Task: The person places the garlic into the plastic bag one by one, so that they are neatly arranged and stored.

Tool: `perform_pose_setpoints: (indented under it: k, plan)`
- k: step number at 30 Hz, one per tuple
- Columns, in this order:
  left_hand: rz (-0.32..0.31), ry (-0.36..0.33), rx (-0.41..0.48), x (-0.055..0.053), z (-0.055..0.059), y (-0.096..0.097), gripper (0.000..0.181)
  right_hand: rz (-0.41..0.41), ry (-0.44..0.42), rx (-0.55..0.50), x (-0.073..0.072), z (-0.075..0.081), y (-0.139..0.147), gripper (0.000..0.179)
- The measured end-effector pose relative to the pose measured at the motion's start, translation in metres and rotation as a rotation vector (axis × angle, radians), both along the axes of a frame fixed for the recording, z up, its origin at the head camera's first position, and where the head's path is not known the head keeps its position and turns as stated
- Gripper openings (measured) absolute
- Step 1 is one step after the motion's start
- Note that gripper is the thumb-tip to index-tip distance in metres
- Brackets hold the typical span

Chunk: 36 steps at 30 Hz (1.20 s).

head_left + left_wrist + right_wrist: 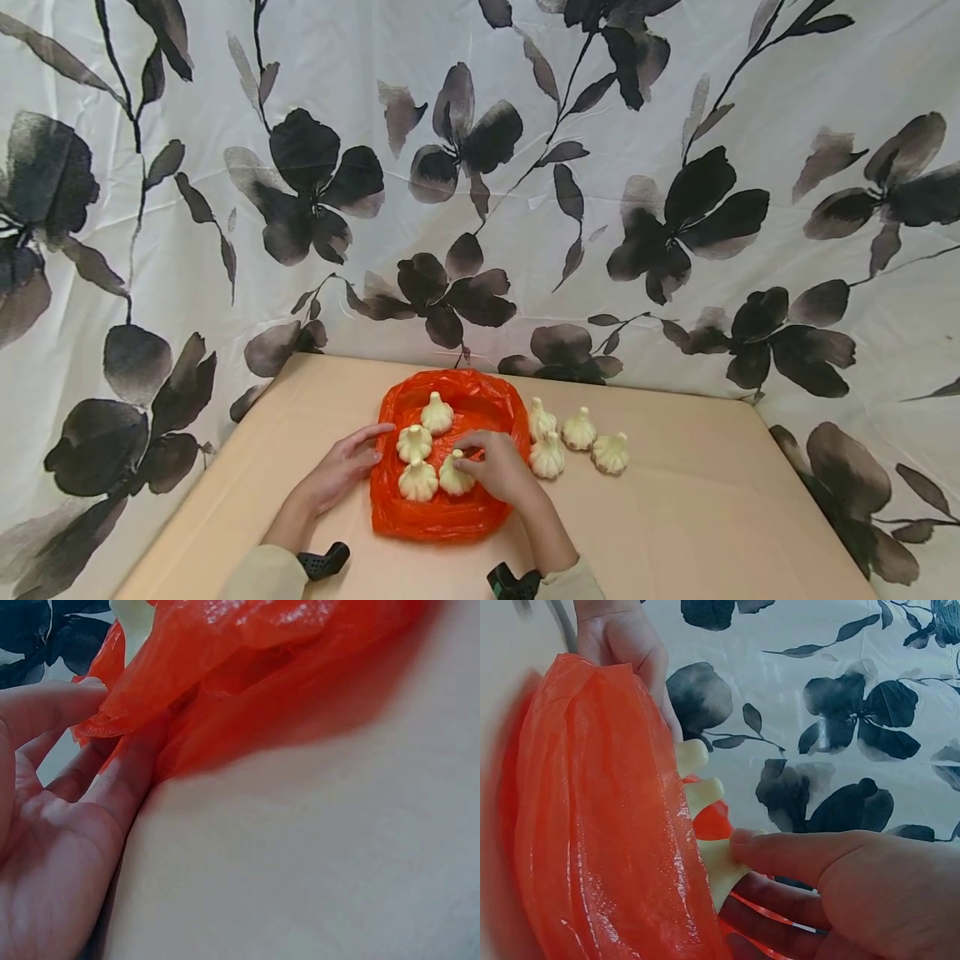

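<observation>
An orange-red plastic bag (450, 527) stands on the table with its mouth spread wide and its rim rolled. Several pale garlic bulbs (415, 443) sit inside it, stems upward. My right hand (501, 468) reaches over the bag's right side and pinches the stem of the garlic bulb (455, 477) at the lower right inside; in the right wrist view, thumb and fingers meet on that stem (721, 864). At the left side, my left hand (341, 473) holds the bag's edge; the left wrist view has the thin plastic (161, 694) between thumb and fingers.
Right of the bag, several more garlic bulbs (579, 429) lie close together on the table (712, 500). A white cloth (570, 275) with dark printed flowers hangs behind the table. A black device (324, 562) is strapped at each wrist.
</observation>
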<state>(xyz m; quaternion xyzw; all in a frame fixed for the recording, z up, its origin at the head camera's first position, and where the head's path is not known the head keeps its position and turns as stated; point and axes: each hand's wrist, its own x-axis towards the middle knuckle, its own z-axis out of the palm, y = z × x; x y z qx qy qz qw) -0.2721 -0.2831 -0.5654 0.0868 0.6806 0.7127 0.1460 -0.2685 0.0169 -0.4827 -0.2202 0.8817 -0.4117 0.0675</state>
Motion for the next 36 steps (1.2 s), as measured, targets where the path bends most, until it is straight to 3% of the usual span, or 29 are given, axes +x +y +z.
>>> perform_pose_setpoints:
  k: [6, 21, 27, 36]
  plan:
    - [0.004, -0.011, -0.024, 0.0, 0.008, 0.001, 0.055, 0.006, -0.027, 0.015, 0.002, 0.001, 0.0, 0.019]
    - [0.059, -0.014, -0.026, -0.007, 0.0, 0.014, 0.055, 0.071, -0.009, 0.059, -0.012, -0.003, 0.013, 0.014]
    - [0.039, 0.003, -0.007, -0.006, 0.0, 0.016, 0.055, 0.07, -0.017, 0.079, -0.01, -0.001, 0.017, 0.026]
    - [0.036, 0.021, -0.021, -0.004, 0.001, 0.014, 0.056, 0.006, -0.045, -0.034, -0.004, 0.009, 0.034, 0.031]
